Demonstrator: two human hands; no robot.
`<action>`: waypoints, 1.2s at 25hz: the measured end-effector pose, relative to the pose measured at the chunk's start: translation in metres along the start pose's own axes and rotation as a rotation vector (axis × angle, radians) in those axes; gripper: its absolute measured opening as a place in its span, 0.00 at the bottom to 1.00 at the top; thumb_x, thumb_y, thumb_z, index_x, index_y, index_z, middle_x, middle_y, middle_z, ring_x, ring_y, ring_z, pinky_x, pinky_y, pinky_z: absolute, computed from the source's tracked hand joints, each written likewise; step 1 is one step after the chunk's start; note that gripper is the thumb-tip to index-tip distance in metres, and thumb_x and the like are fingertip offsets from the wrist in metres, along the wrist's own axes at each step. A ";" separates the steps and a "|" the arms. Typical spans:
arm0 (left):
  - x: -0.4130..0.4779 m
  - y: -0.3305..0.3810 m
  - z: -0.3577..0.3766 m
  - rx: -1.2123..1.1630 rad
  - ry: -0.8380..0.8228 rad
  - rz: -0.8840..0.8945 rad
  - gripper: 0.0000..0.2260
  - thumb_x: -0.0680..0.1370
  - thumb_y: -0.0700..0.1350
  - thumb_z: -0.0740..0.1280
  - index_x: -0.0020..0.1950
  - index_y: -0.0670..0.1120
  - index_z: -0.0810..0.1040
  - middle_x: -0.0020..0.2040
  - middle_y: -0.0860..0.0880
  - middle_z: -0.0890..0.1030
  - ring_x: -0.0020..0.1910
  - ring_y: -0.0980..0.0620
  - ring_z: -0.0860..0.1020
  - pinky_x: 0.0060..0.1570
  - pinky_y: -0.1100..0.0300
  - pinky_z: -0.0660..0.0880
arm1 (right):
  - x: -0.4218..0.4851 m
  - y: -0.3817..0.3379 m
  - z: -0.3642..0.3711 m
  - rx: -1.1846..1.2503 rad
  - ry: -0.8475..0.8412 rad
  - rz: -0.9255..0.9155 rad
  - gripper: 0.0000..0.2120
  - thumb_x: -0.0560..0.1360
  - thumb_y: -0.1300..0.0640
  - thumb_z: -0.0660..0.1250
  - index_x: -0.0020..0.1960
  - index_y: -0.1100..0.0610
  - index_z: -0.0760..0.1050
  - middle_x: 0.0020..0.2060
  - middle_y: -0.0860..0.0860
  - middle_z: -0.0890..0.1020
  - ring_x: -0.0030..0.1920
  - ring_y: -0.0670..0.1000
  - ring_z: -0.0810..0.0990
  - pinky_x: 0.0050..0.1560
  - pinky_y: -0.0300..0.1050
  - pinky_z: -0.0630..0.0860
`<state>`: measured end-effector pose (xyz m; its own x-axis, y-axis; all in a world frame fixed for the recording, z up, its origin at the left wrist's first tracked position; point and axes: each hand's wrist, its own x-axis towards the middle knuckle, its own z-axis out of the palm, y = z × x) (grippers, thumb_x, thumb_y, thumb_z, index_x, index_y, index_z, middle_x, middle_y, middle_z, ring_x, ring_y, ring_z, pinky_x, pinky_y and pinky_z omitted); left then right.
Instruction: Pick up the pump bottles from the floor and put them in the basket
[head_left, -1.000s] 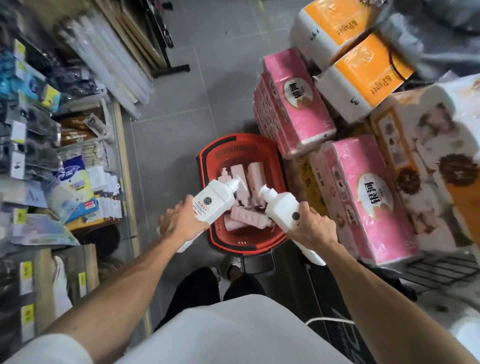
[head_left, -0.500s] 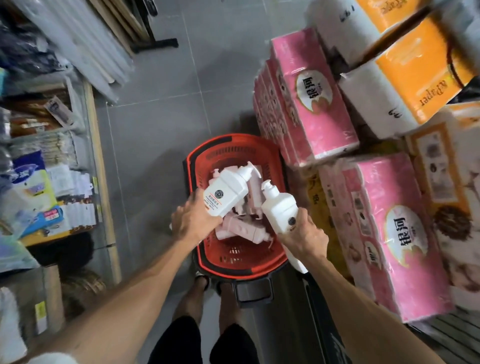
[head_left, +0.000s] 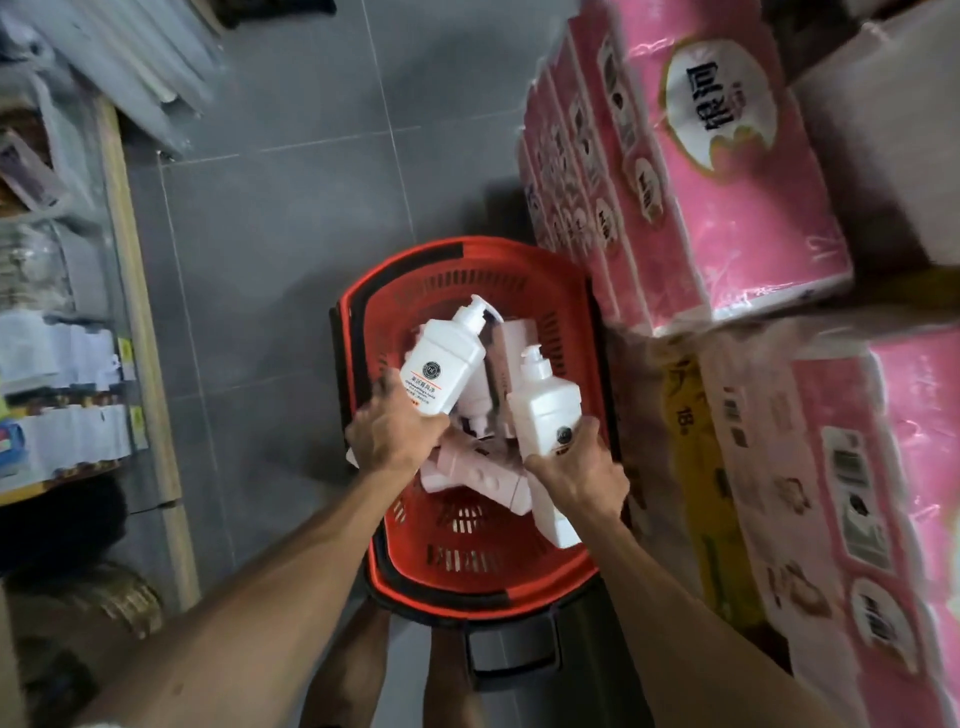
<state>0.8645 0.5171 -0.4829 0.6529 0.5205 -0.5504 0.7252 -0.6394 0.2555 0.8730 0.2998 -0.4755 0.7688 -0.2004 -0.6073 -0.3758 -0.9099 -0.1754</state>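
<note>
- The left hand is curled round the lower body of the labelled white bottle. The bottle is tilted, with its pump head pointing away over the red basket.
- The right hand wraps the middle of the second white bottle. Its pump is up, and its base sticks out below the hand, above the basket's near right side.
- Several pink bottles already lie criss-crossed in the basket, which stands on the grey floor right against the pink tissue packs.
- The bottles look like stiff, smooth plastic. If full they are probably fairly heavy for one hand, and the glossy skin could slip in a loose grip.
- The flat-sided body is the place to hold, as both hands do. The pump neck is thin and could snap, or dispense if pressed.
- The bottles are not fragile in the way glass is, but they are best laid down rather than dropped. A bottle landing on the pile could roll off the rounded ones below or knock a pump.
- Free space shows in the near half of the basket, which looks the easier spot to set them.
</note>
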 end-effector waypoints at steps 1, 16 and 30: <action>0.010 0.000 0.012 -0.013 -0.005 -0.014 0.35 0.66 0.57 0.76 0.67 0.45 0.67 0.61 0.43 0.78 0.56 0.36 0.79 0.52 0.48 0.73 | 0.010 -0.002 0.010 0.011 -0.001 0.009 0.30 0.65 0.40 0.72 0.55 0.51 0.59 0.51 0.54 0.82 0.51 0.63 0.81 0.51 0.54 0.72; 0.141 -0.006 0.129 -0.016 -0.008 -0.065 0.33 0.69 0.57 0.75 0.66 0.44 0.65 0.60 0.40 0.79 0.58 0.34 0.78 0.55 0.45 0.71 | 0.107 -0.029 0.138 0.096 -0.067 0.079 0.34 0.61 0.37 0.73 0.58 0.52 0.62 0.50 0.52 0.82 0.50 0.60 0.82 0.46 0.49 0.68; 0.175 0.011 0.107 0.195 0.023 0.293 0.18 0.77 0.50 0.68 0.65 0.51 0.73 0.61 0.45 0.79 0.56 0.36 0.78 0.52 0.48 0.72 | 0.126 -0.054 0.150 0.150 0.089 0.011 0.19 0.74 0.46 0.66 0.61 0.50 0.68 0.56 0.50 0.78 0.51 0.59 0.81 0.46 0.48 0.70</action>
<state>0.9633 0.5411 -0.6617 0.8334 0.3104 -0.4572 0.4523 -0.8585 0.2416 0.9128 0.3782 -0.6590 0.8045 -0.2477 -0.5398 -0.4523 -0.8446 -0.2865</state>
